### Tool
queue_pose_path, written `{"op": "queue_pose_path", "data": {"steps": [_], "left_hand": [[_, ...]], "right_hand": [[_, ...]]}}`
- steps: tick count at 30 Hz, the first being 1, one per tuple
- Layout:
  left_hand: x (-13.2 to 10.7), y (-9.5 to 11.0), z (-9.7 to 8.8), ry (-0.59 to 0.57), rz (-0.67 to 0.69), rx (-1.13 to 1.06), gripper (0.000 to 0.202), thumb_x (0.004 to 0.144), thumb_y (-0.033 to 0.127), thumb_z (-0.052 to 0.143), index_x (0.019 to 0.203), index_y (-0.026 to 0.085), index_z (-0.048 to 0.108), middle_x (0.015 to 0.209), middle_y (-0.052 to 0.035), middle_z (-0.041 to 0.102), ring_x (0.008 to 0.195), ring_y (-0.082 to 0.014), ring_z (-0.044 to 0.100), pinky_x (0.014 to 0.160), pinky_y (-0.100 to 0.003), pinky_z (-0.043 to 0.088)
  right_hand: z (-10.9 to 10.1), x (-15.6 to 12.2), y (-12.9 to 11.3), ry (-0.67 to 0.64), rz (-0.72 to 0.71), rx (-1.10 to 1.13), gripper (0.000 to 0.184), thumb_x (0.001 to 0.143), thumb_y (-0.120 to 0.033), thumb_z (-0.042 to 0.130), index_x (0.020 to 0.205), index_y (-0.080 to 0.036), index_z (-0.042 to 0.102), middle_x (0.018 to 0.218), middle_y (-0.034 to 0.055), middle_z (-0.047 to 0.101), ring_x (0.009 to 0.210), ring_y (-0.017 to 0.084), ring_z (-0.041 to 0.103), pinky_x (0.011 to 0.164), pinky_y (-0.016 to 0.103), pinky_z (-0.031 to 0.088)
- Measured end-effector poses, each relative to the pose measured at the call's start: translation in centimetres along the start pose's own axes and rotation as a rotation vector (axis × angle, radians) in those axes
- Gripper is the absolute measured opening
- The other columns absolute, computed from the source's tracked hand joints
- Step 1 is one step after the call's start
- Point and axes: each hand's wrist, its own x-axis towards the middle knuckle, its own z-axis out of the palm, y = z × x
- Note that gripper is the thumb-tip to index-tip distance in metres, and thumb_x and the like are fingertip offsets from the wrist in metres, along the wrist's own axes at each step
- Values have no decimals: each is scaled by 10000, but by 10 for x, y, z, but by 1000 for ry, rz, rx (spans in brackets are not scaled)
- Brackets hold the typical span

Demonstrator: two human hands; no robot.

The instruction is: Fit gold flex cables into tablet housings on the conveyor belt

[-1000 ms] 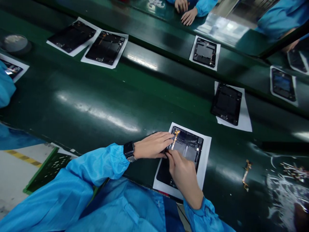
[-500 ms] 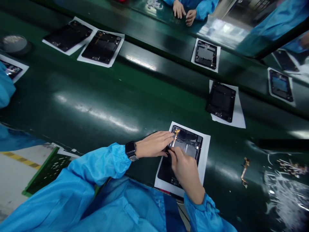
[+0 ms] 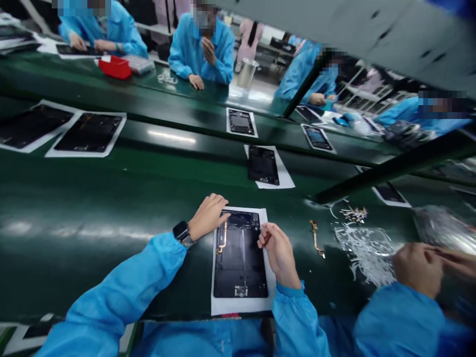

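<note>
A black tablet housing (image 3: 241, 267) lies flat on a white paper sheet (image 3: 241, 306) in front of me. A gold flex cable (image 3: 223, 238) runs along its upper left side. My left hand (image 3: 208, 215), with a watch on the wrist, is at the housing's top left corner, fingers stretched out and thumb over the edge. Beside the right edge is my right hand (image 3: 275, 248), its fingers curled together; whether anything small is between them is hidden. A loose flex cable (image 3: 316, 239) lies on the green bench to the right.
White strips (image 3: 366, 253) and a small heap of flex cables (image 3: 354, 214) lie at right, near a neighbour's blurred hands (image 3: 420, 267). A dark post (image 3: 394, 166) slants over the bench (image 3: 130, 193). Another housing (image 3: 263, 166) lies ahead. Several people sit opposite, near a red bin (image 3: 114, 67).
My view has tilted up, bringing the people opposite into sight. My right hand has moved off the housing to its right edge; my left has shifted to the top left corner, uncovering the flex cable.
</note>
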Motion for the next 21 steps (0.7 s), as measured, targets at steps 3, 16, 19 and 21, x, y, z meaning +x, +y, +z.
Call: {"op": "queue_pose_path", "data": {"steps": [3,16,19,21], "left_hand": [[33,-1,5,-185,-39,98,164,865,247,634,999,151,634,1002,-98,647,1015,-261,566,904,-374,427],[150,-70,-103,-192,-340,424,183,948,301,569,1001,137,632,973,-50,651,893,-177,632,816,-342,516],[181,-71,-150,-102,-422,503,324,946,365,580,1167,128,584,1153,-80,603,1010,-217,614,869,-413,534],[193,-61,-168,-60,-427,525,338,945,358,582,1201,137,572,1192,-86,588,1040,-230,606,879,-420,534]], "right_hand": [[-49,29,12,139,12,-167,444,820,-597,535,865,-164,619,579,-30,495,459,122,432,434,249,359],[-191,110,72,355,-46,-439,142,654,-352,632,540,-267,633,451,48,555,390,200,511,424,323,273],[-198,113,85,244,-137,-437,163,672,-349,662,526,-282,641,462,83,569,387,198,554,401,329,247],[-201,115,95,226,-228,-445,184,683,-359,669,520,-287,620,458,84,561,371,192,552,386,326,239]]}}
